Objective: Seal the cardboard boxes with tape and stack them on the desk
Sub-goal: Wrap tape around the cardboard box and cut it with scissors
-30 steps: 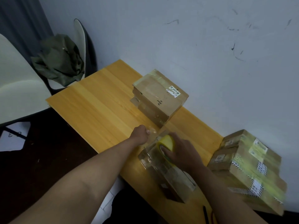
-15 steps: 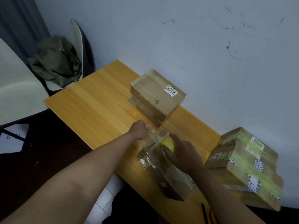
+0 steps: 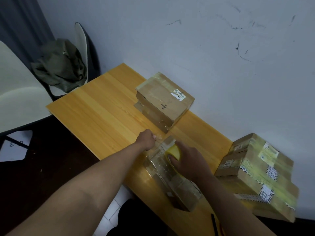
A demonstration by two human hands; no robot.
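- The box being sealed lies at the surface's near edge.
- The right hand grips the tape roll on it; press the roll down, keeping the strip centred.
- The left hand pinches the tape end; keep it taut.
- Sealed boxes sit by the far edge.
- Hands barely differ from half a second ago.

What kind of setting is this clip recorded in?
Probably a small office or home packing corner: a wooden desk pushed against a scuffed wall, taped cardboard boxes stacked on it, and a shell chair alongside.
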